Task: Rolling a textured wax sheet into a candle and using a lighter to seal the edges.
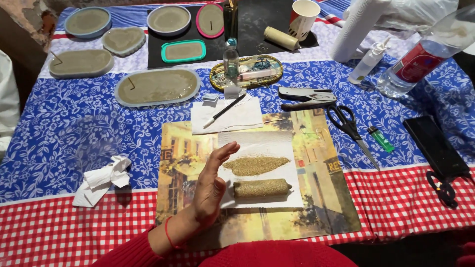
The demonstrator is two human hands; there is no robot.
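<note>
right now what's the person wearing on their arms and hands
Only one hand shows, the left hand: bare, no glove or ring visible. A thin red band circles the wrist, and a red sleeve covers the forearm below it. The right hand is out of view.

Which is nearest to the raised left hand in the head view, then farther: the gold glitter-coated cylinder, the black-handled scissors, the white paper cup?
1. Gold glitter-coated cylinder, just right of the left hand.
2. Black-handled scissors, right, mid-table.
3. White paper cup, far edge.
</note>
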